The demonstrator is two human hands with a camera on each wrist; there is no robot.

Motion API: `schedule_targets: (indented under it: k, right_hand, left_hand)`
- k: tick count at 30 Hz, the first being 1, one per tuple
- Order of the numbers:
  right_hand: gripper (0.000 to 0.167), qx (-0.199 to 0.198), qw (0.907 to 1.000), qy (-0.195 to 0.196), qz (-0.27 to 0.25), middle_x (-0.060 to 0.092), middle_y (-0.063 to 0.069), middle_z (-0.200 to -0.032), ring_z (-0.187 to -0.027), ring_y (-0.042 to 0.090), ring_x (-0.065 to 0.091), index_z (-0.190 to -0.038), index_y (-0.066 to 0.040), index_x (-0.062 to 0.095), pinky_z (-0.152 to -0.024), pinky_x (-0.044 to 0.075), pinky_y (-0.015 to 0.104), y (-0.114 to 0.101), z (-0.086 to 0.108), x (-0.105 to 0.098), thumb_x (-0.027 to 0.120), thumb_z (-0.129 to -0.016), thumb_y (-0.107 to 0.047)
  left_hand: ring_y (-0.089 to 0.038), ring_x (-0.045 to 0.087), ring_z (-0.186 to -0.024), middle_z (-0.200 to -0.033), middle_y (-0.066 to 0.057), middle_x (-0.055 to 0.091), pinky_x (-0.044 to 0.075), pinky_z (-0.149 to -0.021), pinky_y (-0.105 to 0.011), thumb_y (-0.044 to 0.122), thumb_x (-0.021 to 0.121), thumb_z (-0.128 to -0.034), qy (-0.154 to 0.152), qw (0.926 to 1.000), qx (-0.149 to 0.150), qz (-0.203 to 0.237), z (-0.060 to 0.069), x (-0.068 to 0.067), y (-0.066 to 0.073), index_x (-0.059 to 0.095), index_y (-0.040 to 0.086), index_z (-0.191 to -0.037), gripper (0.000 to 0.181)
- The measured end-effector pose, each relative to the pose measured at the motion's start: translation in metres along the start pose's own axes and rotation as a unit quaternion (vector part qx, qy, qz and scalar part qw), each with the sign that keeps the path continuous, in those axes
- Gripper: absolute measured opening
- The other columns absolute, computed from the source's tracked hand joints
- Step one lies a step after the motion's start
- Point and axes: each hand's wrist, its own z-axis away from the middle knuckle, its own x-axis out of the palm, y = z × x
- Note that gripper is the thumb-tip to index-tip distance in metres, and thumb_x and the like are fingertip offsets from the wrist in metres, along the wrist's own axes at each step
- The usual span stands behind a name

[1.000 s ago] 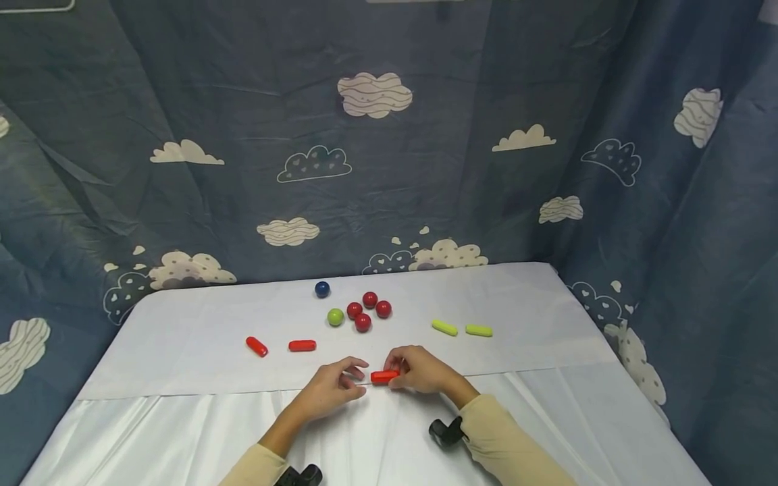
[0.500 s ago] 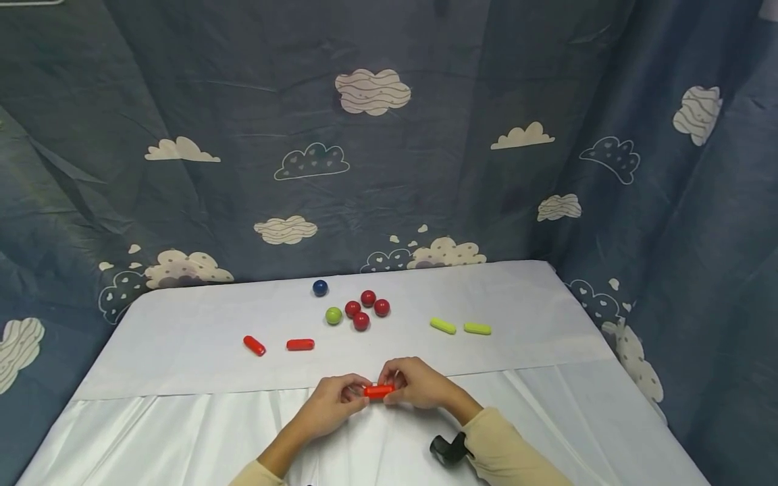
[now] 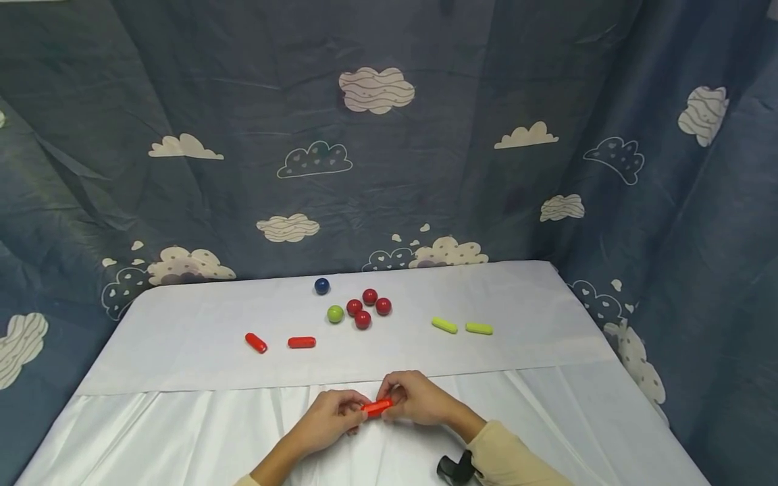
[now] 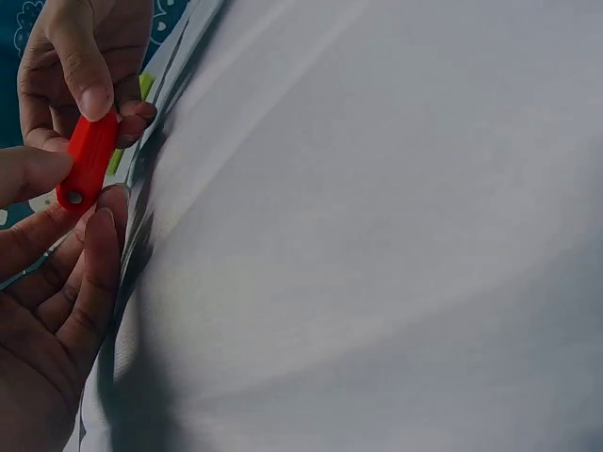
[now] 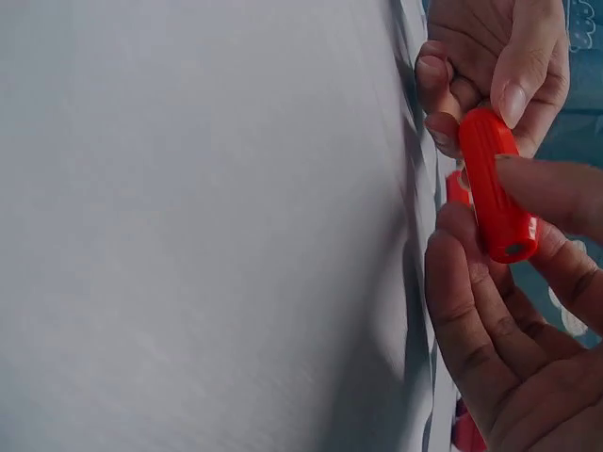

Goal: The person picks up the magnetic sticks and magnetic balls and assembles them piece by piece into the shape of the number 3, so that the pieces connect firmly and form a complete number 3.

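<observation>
Between my two hands is a short red rod [image 3: 377,408] with rounded ends, held above the near part of the white tabletop. My left hand [image 3: 328,420] pinches its left end between thumb and fingers. The right end is pinched by my right hand [image 3: 419,401]. In the left wrist view, the red rod [image 4: 89,165] shows a small grey spot in its near end. A similar dark spot marks the red rod [image 5: 495,188] in the right wrist view, with thumbs from both hands against it.
Two more red rods [image 3: 301,342] lie at the left. Several red balls [image 3: 362,320], a green ball [image 3: 335,314] and a blue ball [image 3: 321,286] sit farther back. Two yellow-green rods [image 3: 479,329] lie at the right. A cloud-print curtain [image 3: 389,169] hangs behind the table.
My right hand has drawn the red rod toward me, away from the other pieces. My left hand, apart from it at first, has taken hold of its left end. The rod now tilts slightly.
</observation>
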Motion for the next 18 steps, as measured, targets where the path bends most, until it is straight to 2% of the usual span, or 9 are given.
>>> schedule_targets:
  k: [6,13,18]
  right_hand:
    - [0.016,0.004,0.9993,-0.020,-0.033,0.064,-0.007,-0.075,-0.062,0.003,0.055,-0.087,-0.008,0.068,-0.058,0.044,0.018,0.000,0.005,0.005,0.075,-0.077,0.002]
    - [0.017,-0.001,0.9976,-0.033,-0.060,0.064,-0.006,-0.073,-0.061,0.003,0.055,-0.086,-0.006,0.068,-0.058,0.044,0.017,-0.002,0.009,0.008,0.073,-0.075,0.006]
    - [0.018,-0.001,0.9963,-0.037,-0.077,0.064,-0.004,-0.071,-0.061,0.002,0.054,-0.086,-0.006,0.067,-0.057,0.044,0.016,-0.001,0.012,0.011,0.074,-0.075,0.007]
  left_hand:
    - [-0.010,0.057,-0.062,-0.075,-0.003,0.065,0.044,-0.054,-0.020,0.007,0.065,-0.0866,-0.012,0.9993,-0.009,0.033,0.006,0.003,-0.002,0.068,-0.001,-0.103,0.018]
    - [-0.011,0.059,-0.063,-0.077,-0.004,0.065,0.046,-0.056,-0.021,0.008,0.065,-0.0883,-0.029,0.9961,-0.033,0.077,0.011,0.004,-0.001,0.066,-0.001,-0.102,0.017]
    - [-0.011,0.058,-0.063,-0.077,-0.004,0.065,0.046,-0.056,-0.021,0.008,0.065,-0.0872,-0.031,0.9955,-0.030,0.084,0.014,0.006,-0.001,0.066,0.000,-0.102,0.017]
